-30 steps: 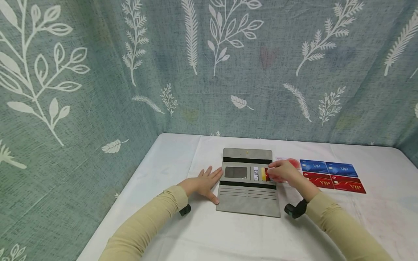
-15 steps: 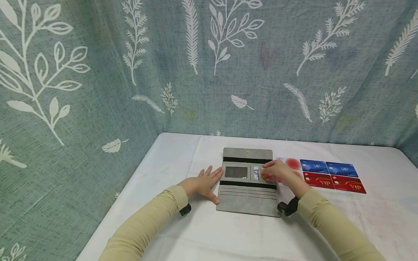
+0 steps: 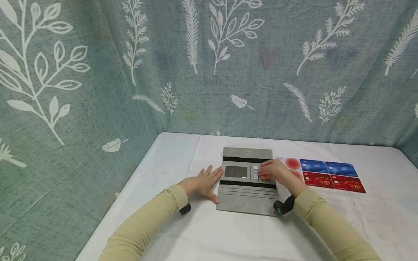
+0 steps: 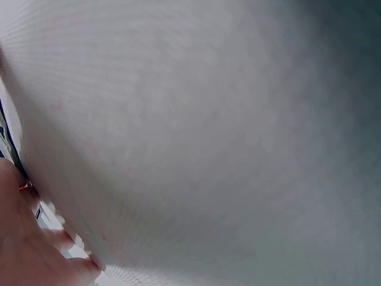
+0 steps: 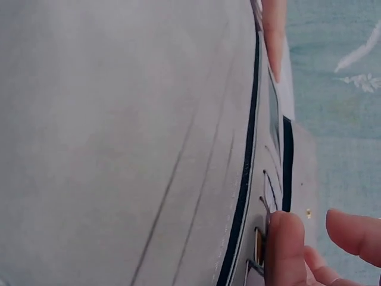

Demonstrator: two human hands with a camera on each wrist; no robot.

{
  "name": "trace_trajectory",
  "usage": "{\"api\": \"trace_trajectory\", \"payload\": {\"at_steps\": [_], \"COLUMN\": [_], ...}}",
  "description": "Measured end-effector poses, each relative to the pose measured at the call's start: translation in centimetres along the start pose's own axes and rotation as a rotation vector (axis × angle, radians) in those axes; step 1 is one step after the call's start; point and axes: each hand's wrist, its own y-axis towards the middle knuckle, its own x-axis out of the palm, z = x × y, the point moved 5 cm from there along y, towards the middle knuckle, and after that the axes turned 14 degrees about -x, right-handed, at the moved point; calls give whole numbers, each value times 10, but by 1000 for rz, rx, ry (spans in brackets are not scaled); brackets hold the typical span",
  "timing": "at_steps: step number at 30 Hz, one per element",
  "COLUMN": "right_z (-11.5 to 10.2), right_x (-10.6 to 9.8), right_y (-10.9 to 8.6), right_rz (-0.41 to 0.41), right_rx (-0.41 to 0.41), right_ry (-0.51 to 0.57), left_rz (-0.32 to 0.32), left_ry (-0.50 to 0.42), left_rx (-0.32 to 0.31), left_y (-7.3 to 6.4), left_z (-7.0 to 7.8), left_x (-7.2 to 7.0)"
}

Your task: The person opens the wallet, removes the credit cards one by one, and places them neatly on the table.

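Observation:
A grey wallet point(image 3: 246, 204) lies unfolded on the white-covered table, its lower panel lined with slots. My left hand point(image 3: 204, 182) rests flat with spread fingers beside it, fingertips at its left edge. My right hand point(image 3: 277, 172) is over the right part of the middle panel. In the right wrist view, the thumb point(image 5: 286, 244) presses at the slots there, and a gap separates it from the index finger point(image 5: 357, 232). A yellowish sliver of card point(image 5: 259, 245) shows in a slot by the thumb. A whitish insert point(image 3: 256, 173) shows left of my right fingertips.
Right of the wallet lie two blue VIP cards point(image 3: 341, 169) and two red VIP cards point(image 3: 318, 180). White cards with red circles point(image 3: 292, 163) are partly behind my right hand. A patterned curtain point(image 3: 209, 90) hangs behind the table.
My right hand has moved left over the wallet, sliding the red and yellow card leftward at the slot; my fingers now hide it in the head view. My left hand has stayed put.

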Motion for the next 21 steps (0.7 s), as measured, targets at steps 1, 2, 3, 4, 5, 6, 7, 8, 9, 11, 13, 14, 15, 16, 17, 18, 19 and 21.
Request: {"api": "trace_trajectory", "payload": {"at_steps": [1, 2, 3, 4, 5, 6, 7, 8, 9, 11, 13, 14, 15, 16, 17, 18, 19, 21], "right_z": [0, 0, 0, 0, 0, 0, 0, 0, -1, -1, -1, -1, -1, -1, -2, -2, -2, -2], "right_x": [0, 0, -1, -1, -1, -1, -2, -2, -2, -2, -2, -2, -2, -2, -2, -2, -2, -2], "right_y": [0, 0, 0, 0, -1, -1, -1, -1, -1, -1, -2, -2, -2, -3, -3, -3, -4, -5], "right_rz": [-6, -7, -14, -27, -38, -44, -49, -54, -67, -68, -67, -67, -69, -66, -70, -70, -72, -79], "right_rx": [0, 4, 6, 8, 11, 18, 27, 36, 40, 60, 74, 80, 83, 89, 91, 93, 95, 95], "right_ry": [20, 49, 75, 102, 127, 153, 174, 190, 199, 215, 228, 232, 236, 241, 246, 252, 258, 276], "left_rz": [1, 2, 1, 0, 0, 0, 0, 0, -1, 0, 0, -1, -2, -2, -3, -4, -5, -5], "left_ry": [3, 3, 5, 7, 9, 8, 12, 14, 17, 20, 22, 21, 18, 16, 13, 11, 11, 7], "left_rx": [0, -2, -3, -3, -4, -6, -7, -10, -12, -15, -16, -15, -14, -13, -12, -11, -9, -8], "left_y": [0, 0, 0, 0, 0, 0, 0, 0, 0, 1, 1, 2, 2, 3, 3, 3, 3, 3], "left_z": [0, 0, 0, 0, 1, 1, 1, 1, 1, 0, 0, 0, -1, -1, -1, -1, -1, 0], "left_x": [0, 0, 0, 0, 0, 0, -1, -1, -1, -1, 0, 0, 0, 1, 1, 1, 1, 1]}}
